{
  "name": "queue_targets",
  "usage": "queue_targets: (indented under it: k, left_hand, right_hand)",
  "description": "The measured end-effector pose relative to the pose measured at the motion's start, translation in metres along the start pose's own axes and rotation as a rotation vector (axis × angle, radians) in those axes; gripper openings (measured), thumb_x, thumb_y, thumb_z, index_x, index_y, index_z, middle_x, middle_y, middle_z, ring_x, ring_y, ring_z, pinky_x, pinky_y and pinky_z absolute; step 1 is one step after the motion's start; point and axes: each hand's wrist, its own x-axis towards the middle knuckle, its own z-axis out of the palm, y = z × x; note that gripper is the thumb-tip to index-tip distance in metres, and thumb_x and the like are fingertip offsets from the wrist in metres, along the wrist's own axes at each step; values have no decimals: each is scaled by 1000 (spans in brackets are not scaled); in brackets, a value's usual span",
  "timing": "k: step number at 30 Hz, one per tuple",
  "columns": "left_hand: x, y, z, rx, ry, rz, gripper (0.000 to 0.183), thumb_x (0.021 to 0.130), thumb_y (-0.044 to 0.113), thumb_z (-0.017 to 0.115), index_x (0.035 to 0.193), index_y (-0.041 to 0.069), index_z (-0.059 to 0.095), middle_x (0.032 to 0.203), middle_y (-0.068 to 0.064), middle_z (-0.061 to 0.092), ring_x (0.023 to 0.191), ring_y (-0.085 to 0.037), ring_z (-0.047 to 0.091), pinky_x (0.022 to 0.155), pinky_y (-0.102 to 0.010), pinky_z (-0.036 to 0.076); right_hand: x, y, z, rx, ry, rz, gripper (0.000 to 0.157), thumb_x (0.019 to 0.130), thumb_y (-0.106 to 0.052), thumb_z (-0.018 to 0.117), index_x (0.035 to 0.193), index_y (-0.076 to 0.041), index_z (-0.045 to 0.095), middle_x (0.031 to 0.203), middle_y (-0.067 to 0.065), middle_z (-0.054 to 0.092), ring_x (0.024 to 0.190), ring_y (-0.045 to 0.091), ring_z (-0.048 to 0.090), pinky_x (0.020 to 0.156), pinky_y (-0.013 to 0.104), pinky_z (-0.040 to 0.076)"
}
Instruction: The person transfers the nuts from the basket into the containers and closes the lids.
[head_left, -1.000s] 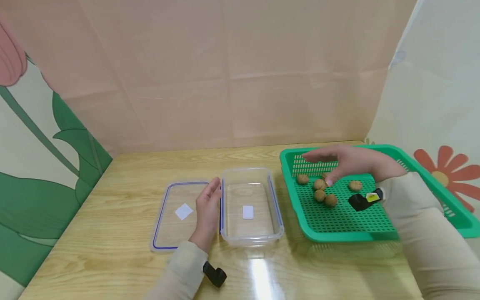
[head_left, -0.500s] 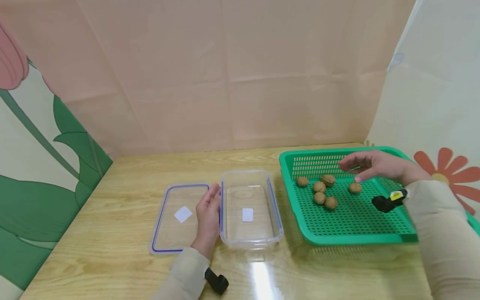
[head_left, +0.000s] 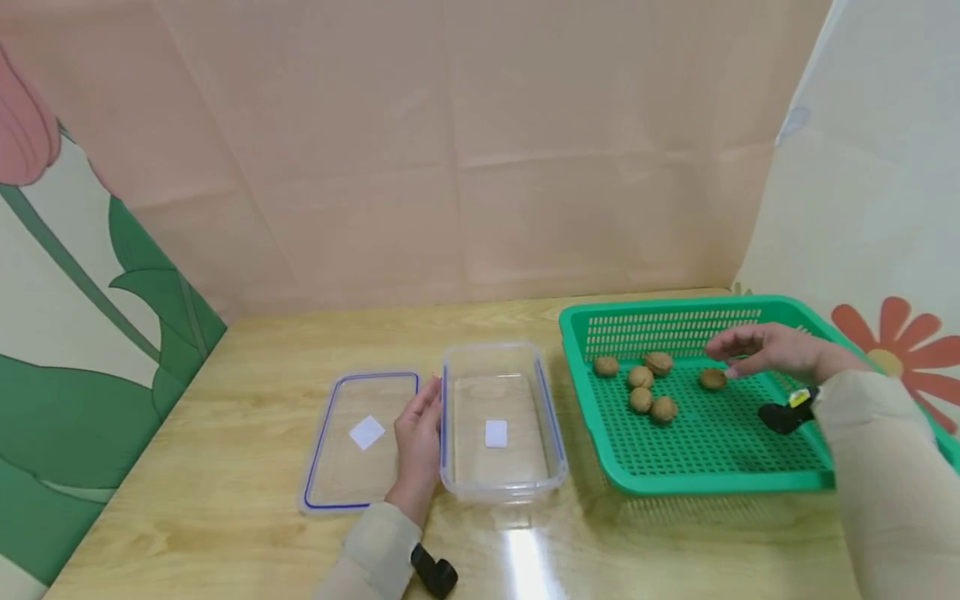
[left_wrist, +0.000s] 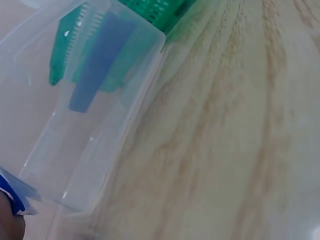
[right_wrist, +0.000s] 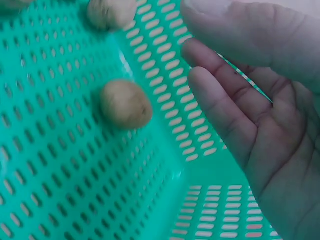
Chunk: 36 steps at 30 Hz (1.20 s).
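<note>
My right hand (head_left: pixel 776 350) hovers over the right part of the green basket (head_left: pixel 712 482), beside a lone walnut (head_left: pixel 712 379). In the right wrist view its fingers are loosely bent, apart from the nearest walnut (right_wrist: pixel 126 104), and nothing is between them. Several other walnuts (head_left: pixel 641 377) sit in the left half of the basket. My left hand (head_left: pixel 418 442) rests along the left side of a clear plastic container (head_left: pixel 501 483), its fingers fairly straight against the wall. Only a bit of a left finger (left_wrist: pixel 11 220) shows in the left wrist view, near a blue clip.
A clear lid (head_left: pixel 360 467) with a blue seal lies left of the container, partly behind the left hand. A white square (head_left: pixel 496 433) shows within the container. The wooden table (head_left: pixel 187 467) meets a pink paper backdrop (head_left: pixel 450 167) at the back.
My right hand has moved right, from above the walnut cluster to beside the lone walnut, and sunk lower. My left hand has stayed against the container.
</note>
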Motion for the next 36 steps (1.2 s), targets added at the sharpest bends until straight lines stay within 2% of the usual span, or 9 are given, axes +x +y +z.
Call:
queue_targets:
  k: [5,9,11,16,18,22,23,29,36]
  left_hand:
    - [-3,-5,-2,34,9,-6,38,91,-3,45,129,-5,48,136,-18,47,127,-27,44,102,-26,40]
    - [-4,-8,-2,47,22,12,37,90,-4,46,126,-6,50,133,-19,49,126,-29,45,102,-27,40]
    - [-3,-9,-1,51,29,17,37,89,-4,46,125,-6,51,132,-18,50,125,-28,46,102,-27,40]
    - [-1,-8,1,88,28,18,37,88,-2,47,125,-3,54,131,-16,52,125,-27,47,102,-29,41]
    - [0,-7,1,103,27,8,38,88,-1,47,125,-1,54,131,-14,52,125,-26,47,102,-29,40]
    - [-1,-8,1,118,34,-3,39,87,-2,46,124,-1,55,132,-14,52,125,-25,47,103,-29,40]
    - [-1,-9,1,120,36,-4,39,87,-3,45,124,-1,55,132,-14,52,125,-25,46,103,-28,39]
    - [1,-11,1,123,24,12,40,86,-3,44,125,-2,54,132,-15,52,125,-26,47,102,-27,40]
    - [3,-9,2,123,30,22,39,86,-3,45,124,-2,55,131,-14,53,124,-25,48,102,-28,40]
  right_hand:
    - [0,13,0,10,-12,24,37,84,-9,63,120,-1,54,107,-25,58,100,-8,54,80,14,49]
    - [4,17,0,-52,-10,30,45,83,-12,66,122,4,51,112,-17,59,100,-7,52,79,16,48]
    - [7,19,1,-97,-4,44,50,82,-14,67,123,7,49,118,-7,59,105,1,53,81,20,48]
    - [16,23,3,-146,-3,61,59,80,-16,69,126,11,45,127,21,53,115,33,49,88,35,48]
    - [19,25,3,-136,-17,64,59,80,-15,69,125,13,45,126,22,54,113,30,52,87,36,49]
    - [23,30,3,-115,-45,90,57,79,-14,70,124,13,47,121,15,59,102,7,54,83,29,51]
    - [24,31,3,-120,-51,96,56,79,-14,70,123,13,48,121,15,59,101,6,55,82,28,51]
    - [31,35,6,-167,-51,139,54,77,-13,72,122,10,52,125,26,53,113,34,51,86,39,53]
    - [36,35,6,-194,-26,156,49,75,-10,73,117,8,56,121,25,56,110,35,53,84,41,53]
